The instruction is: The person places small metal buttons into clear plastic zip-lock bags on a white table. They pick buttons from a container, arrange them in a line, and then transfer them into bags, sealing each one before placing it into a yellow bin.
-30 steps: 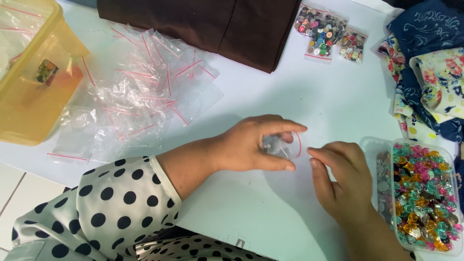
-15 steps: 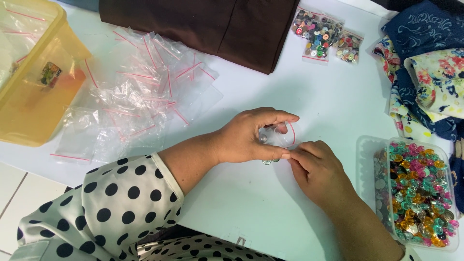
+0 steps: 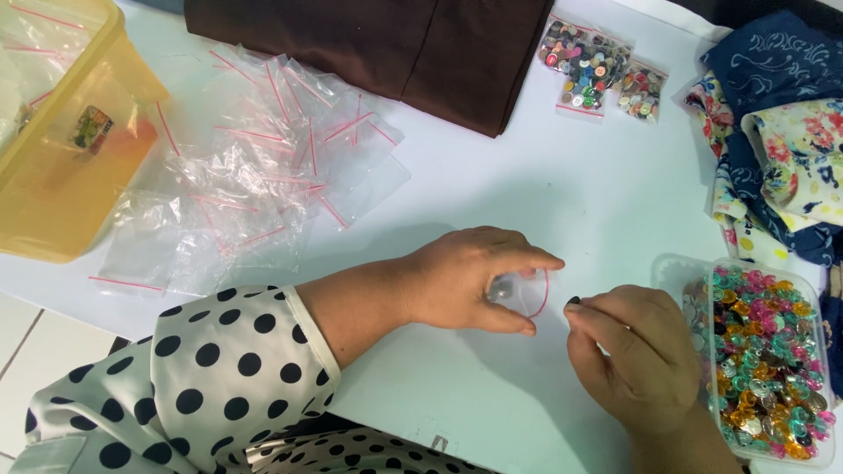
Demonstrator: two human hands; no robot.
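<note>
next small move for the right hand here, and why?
Probably bring the right hand a little left and drop the small dark piece pinched at its fingertips into the small clear bag. The left hand holds the bag's red-edged mouth facing it, just apart.

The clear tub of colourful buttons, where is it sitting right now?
In the head view the tub of buttons sits at the lower right of the white table, just beyond the right hand and below the pile of patterned fabrics.

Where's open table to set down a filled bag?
Bare white table lies between the brown cloth, empty bag pile and left hand. Crowded: right edge, with the button tray and fabrics; far left, the yellow tub.
</note>
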